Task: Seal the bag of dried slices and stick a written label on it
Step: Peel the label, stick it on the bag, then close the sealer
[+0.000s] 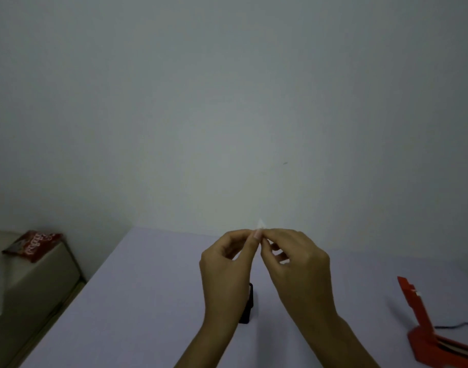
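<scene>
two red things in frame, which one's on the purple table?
The red heat sealer at the right edge, arm raised. The red snack packet lies on the beige furniture far left, off the table.

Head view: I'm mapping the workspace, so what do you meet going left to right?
Red snack packet → black object behind the left wrist → left hand → small pale piece pinched by both hands → right hand → red sealer.

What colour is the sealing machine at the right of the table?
Red, in the head view.

Both hands, left hand and right hand, fingertips together on perhaps a label.
</scene>
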Motion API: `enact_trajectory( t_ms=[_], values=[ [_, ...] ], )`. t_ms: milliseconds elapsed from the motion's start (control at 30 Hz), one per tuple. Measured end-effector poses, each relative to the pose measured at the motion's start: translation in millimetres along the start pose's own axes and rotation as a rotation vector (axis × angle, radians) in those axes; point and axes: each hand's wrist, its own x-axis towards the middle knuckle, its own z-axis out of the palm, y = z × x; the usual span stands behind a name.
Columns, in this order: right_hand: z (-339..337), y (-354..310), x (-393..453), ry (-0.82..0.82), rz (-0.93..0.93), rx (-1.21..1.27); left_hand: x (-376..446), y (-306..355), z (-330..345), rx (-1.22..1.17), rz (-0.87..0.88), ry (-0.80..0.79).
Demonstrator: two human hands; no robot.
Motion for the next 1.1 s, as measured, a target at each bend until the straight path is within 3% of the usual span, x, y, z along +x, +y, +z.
enact_trajectory(
  t_ms=[333,767,867,1100],
  values=[
    [-4.3,-11.5,-4.9,-0.11,-0.066,0.051,-5.9,3.1,-14.8,-0.068,-0.048,0.016],
    [-3.4,-9.2,-6.6,-0.144,-0.052,0.045,-6.4,-7.4,-13.5,0.114,-0.015,-0.007],
    [-4.9,-7.3,-7.0,-0.181,0.022,0.077,-5.9,-10.2,-11.1,0.13,-0.016,-0.054],
    [-2.3,1.5,-11.5,-0.28,0.423,0.289,-1.6,-34.0,-14.9,0.175,-0.134,-0.161]
  ],
)
